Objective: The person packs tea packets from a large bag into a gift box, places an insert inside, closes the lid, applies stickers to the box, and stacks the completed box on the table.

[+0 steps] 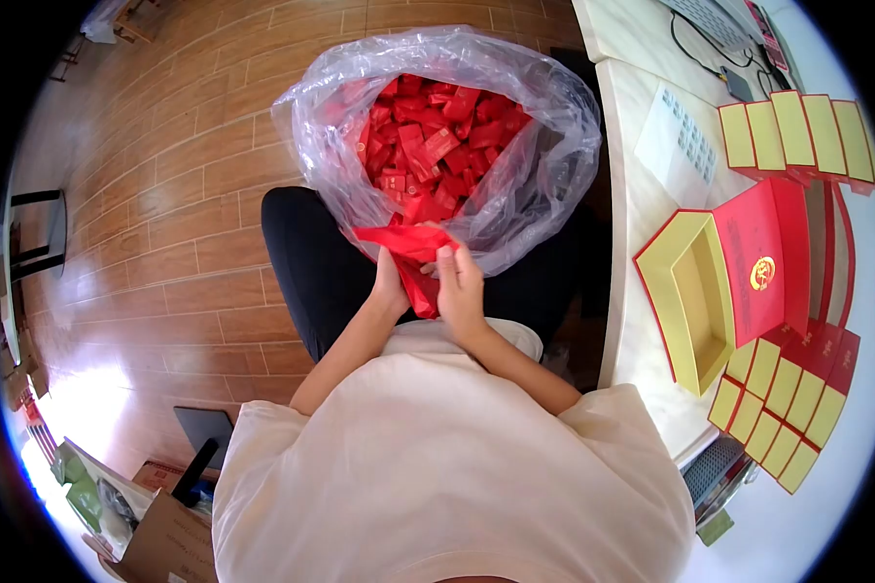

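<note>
A soft red bag (405,239), thin and creased, is stretched between my two hands above my lap. My left hand (389,282) grips its left side, with the fingers partly hidden by the red material. On the other side my right hand (462,285) pinches the upper right edge, thumb on top. One part of the bag hangs down between the hands. Just beyond them stands a large clear plastic sack (321,126), its mouth wide open. Many small red packets (428,146) fill it, some with a gold mark.
To my right is a white marble-look table (632,321). On it lie an open red-and-gold gift box (685,291), stacked small boxes (783,408), more boxes (797,131), and a sticker sheet (685,141). A cardboard box (165,539) stands behind left on the wooden floor (165,223).
</note>
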Demonstrator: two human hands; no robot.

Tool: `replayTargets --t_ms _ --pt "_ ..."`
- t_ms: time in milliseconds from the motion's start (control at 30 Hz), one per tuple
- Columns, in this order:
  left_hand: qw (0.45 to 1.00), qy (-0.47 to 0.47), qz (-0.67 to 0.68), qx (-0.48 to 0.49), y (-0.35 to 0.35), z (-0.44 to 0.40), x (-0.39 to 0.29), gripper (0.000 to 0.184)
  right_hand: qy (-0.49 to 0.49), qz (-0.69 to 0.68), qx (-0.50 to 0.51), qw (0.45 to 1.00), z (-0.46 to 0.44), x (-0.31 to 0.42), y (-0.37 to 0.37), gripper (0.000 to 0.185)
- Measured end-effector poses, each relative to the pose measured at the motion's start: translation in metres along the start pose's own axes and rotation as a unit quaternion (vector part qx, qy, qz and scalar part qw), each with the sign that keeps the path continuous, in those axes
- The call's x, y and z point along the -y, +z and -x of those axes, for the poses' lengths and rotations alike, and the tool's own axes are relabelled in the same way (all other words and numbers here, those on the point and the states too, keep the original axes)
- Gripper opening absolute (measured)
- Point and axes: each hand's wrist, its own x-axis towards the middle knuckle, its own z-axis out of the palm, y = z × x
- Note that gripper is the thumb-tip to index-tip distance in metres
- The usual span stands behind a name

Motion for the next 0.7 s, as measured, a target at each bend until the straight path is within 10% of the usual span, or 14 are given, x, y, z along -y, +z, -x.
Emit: replayTargets --t_ms 33,100,133,400,700 --pt "1.0 -0.003 0.001 -0.002 -0.011 -0.006 0.001 0.038 0.12 -0.09 -0.025 0.988 0.002 0.0 -0.006 0.034" --pt "0.971 -0.065 0.141 0.182 -0.042 -0.023 0.007 0.039 -0.041 0.083 -0.098 0.991 -0.001 0.006 -0.018 0.035" --pt "0.995 -0.043 0.087 0.024 -0.008 -0.005 0.003 0.041 -0.07 0.137 -0.089 0.984 0.002 -0.004 -0.027 0.035" --pt "0.998 -0.041 0.03 0.035 -0.018 0.004 0.02 0.064 -0.186 0.397 0.147 0.886 0.034 0.003 -0.044 0.057" --pt "0.994 -0.056 -0.097 -0.001 0.005 0.015 0.026 0.045 -0.064 0.288 0.018 0.955 0.026 -0.004 -0.038 0.033"
